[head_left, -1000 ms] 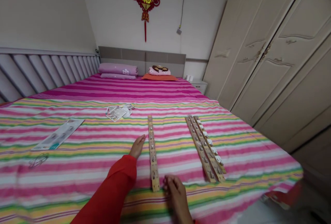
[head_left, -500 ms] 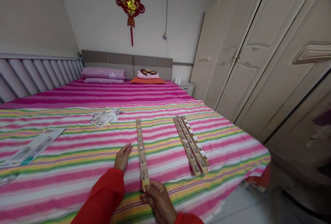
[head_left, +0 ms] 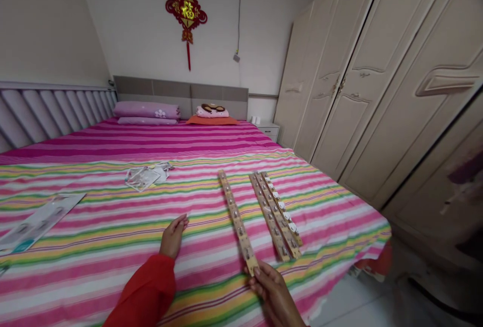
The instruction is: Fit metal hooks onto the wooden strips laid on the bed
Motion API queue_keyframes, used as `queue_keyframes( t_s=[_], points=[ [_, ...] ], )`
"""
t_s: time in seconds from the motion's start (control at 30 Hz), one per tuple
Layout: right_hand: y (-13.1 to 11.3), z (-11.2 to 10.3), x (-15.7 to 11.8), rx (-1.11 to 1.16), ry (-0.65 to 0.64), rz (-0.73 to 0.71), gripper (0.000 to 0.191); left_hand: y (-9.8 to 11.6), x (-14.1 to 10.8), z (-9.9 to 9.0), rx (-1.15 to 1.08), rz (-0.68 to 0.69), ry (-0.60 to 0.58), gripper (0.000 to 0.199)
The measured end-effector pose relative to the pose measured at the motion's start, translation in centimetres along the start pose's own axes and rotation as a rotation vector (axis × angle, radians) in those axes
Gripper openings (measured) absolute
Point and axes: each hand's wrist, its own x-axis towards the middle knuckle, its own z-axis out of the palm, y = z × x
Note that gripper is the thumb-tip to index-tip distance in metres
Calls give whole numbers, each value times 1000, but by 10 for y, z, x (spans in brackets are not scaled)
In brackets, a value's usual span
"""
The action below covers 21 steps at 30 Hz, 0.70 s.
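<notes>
My right hand (head_left: pixel 272 289) pinches the near end of a long, narrow yellow-brown strip (head_left: pixel 238 224) between thumb and fingers. Small shiny metal pieces sit in a row along this strip, too small to name. On the striped sheet (head_left: pixel 211 287), my left hand (head_left: pixel 173 236) is to the left of the strip and apart from it, its fingers curled together with nothing visible in them. Right of the held strip, several similar strips (head_left: pixel 271 216) lie side by side on the sheet. The rightmost one carries round white pieces (head_left: pixel 282 206).
Clear plastic packets (head_left: pixel 145 177) lie in a pile farther back on the bed. A flat transparent package (head_left: pixel 43 221) is at the left. Folded purple bedding (head_left: pixel 147 111) and a pink pillow (head_left: pixel 212 111) rest by the headboard (head_left: pixel 169 88). Wardrobes (head_left: pixel 362 85) line the right side.
My right hand has carried the strip rightward, closer to the other strips, and its far end now leans left. My left hand stays near the same spot.
</notes>
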Motion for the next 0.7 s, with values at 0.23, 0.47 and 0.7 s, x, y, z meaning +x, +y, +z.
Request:
queue_keyframes(
  t_s=[0.23, 0.47, 0.7],
  points=[
    [-24, -21, 2, 7, 120, -46, 43, 0, 0, 0, 21, 31, 12, 57],
    [-18, -27, 6, 94, 166, -37, 40, 0, 0, -1, 64, 33, -4, 58],
    [-14, -27, 6, 178, 200, -38, 40, 0, -2, -1, 82, 57, 12, 57]
  ],
)
